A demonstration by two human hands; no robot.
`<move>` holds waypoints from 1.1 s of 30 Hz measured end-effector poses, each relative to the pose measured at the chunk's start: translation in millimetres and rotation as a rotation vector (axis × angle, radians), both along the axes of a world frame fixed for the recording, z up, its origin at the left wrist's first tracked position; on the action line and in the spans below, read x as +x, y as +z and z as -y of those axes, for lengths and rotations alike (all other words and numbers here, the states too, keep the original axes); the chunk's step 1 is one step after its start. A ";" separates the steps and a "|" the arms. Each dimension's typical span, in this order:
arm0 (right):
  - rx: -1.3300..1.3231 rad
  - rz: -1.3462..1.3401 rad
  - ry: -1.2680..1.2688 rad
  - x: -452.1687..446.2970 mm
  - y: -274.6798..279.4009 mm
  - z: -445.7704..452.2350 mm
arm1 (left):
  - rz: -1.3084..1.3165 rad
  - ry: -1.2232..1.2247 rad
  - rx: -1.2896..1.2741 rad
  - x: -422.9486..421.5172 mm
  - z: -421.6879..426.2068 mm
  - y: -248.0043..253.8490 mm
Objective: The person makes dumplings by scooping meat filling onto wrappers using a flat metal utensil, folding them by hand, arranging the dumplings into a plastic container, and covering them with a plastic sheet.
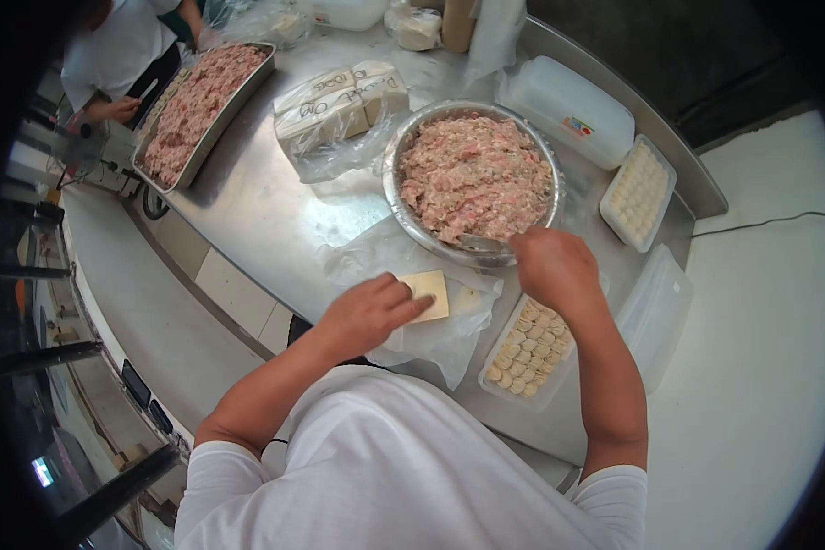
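Observation:
My right hand (555, 269) is closed on a flat metal spatula (482, 244), its blade at the near edge of the minced meat (472, 174) in a round metal bowl (391, 188). My left hand (368, 316) rests at a small stack of square, pale yellow dough wrappers (435, 298). One finger lies stretched across the top wrapper and the others are partly bent. Beneath the wrappers spreads a clear plastic sheet (463, 339). Just below my right hand, a plastic tray (520, 401) holds rows of small filled dumplings (530, 348).
A second dumpling tray (639, 192) and a lidded plastic container (573, 110) sit at the right. Further back are a wrapped, handwritten package (339, 105) and a long pan (213, 137) of minced meat. Another person (119, 55) stands at far left. A clear lid (658, 307) lies at right.

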State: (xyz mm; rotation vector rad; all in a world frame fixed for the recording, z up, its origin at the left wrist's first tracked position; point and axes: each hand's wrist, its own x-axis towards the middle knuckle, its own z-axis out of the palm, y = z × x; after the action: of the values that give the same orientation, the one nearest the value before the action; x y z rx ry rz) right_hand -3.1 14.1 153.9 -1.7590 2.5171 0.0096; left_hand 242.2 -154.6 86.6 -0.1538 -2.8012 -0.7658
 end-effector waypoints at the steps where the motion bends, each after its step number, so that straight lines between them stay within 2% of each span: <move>1: -0.016 0.049 -0.018 -4.5 1.8 0.6 | -0.002 0.014 -0.001 2.1 7.5 1.1; 3: 0.013 0.042 -0.030 -3.8 1.4 2.9 | -0.175 0.218 -0.105 6.5 29.1 1.5; 5: 0.041 0.037 -0.065 -0.2 -7.2 0.8 | -0.390 0.382 -0.020 -0.2 43.2 8.7; 6: -0.007 0.007 -0.046 3.1 -22.6 1.7 | -0.456 0.418 0.104 -2.8 49.0 7.7; 7: -0.055 -0.023 -0.027 7.0 -32.6 3.7 | -0.457 0.412 0.103 -7.0 51.1 -0.2; 9: -0.027 -0.013 -0.029 17.8 -41.8 6.7 | -0.369 0.711 1.080 -13.8 53.9 -32.4; 10: 0.005 -0.002 -0.025 20.3 -42.9 8.9 | -0.257 0.735 1.619 -15.5 52.9 -36.0; 11: 0.002 -0.003 -0.021 18.1 -39.6 8.8 | -0.263 0.737 1.617 -13.0 46.9 -40.4; 13: -0.132 0.057 -0.046 11.2 -25.9 0.1 | -0.091 0.755 1.647 -14.5 17.9 -19.0; 14: -0.125 0.061 -0.054 7.3 -16.3 -5.6 | 0.000 0.716 1.439 -5.2 12.8 -20.8; 15: -0.106 0.024 -0.055 3.3 -5.3 -10.8 | 0.011 0.719 1.446 -0.2 12.5 -14.9; 17: -0.093 -0.011 -0.045 0.3 -1.9 -12.0 | -0.178 0.137 0.127 7.1 15.0 8.4; 18: -0.037 -0.071 -0.051 -0.1 -4.0 -11.5 | -0.261 0.090 0.053 3.6 17.9 11.2; 19: 0.020 -0.131 -0.062 -0.2 -5.8 -12.2 | -0.262 0.087 0.050 0.5 23.0 11.1; 20: 0.017 -0.134 -0.068 1.4 -8.8 -11.6 | -0.369 0.126 0.097 -2.7 29.1 8.8; 21: 0.040 -0.073 -0.035 3.8 -12.5 -8.7 | -0.480 0.164 0.144 -5.4 33.9 4.5; 22: 0.066 -0.010 0.002 5.0 -14.1 -6.8 | -0.502 0.253 0.253 -5.9 34.7 -4.5; 23: 0.066 -0.010 0.007 4.4 -13.1 -8.2 | -0.502 0.258 0.252 -9.0 32.1 -14.2; 25: -0.162 0.173 -0.096 3.4 -11.6 -11.9 | -0.544 0.608 1.477 -24.1 23.6 -17.4; 26: -0.164 0.174 -0.081 4.5 -11.9 -14.1 | -0.432 0.739 1.862 -27.4 24.4 -16.5; 27: -0.280 0.248 -0.079 6.2 -12.3 -18.5 | -0.447 0.745 1.859 -32.1 23.4 -16.0; 28: -0.393 0.323 -0.080 9.0 -12.3 -22.2 | -0.343 0.759 2.036 -37.6 21.4 -16.2; 29: -0.390 0.326 -0.076 14.3 -13.1 -25.3 | -0.222 0.768 2.212 -40.9 19.1 -17.6; 31: -0.540 0.547 -0.158 30.3 -14.3 -28.9 | -0.185 0.675 2.214 -46.3 15.7 -23.3; 33: -0.577 0.588 -0.179 47.7 -25.4 -31.9 | -0.096 0.449 2.386 -52.8 10.1 -25.1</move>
State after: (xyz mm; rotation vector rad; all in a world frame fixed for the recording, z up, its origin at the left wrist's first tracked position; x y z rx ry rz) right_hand 44.6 45.9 128.5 -1.3613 2.3214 -1.1576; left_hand 189.5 -164.6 61.4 0.6965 -0.2768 -2.6983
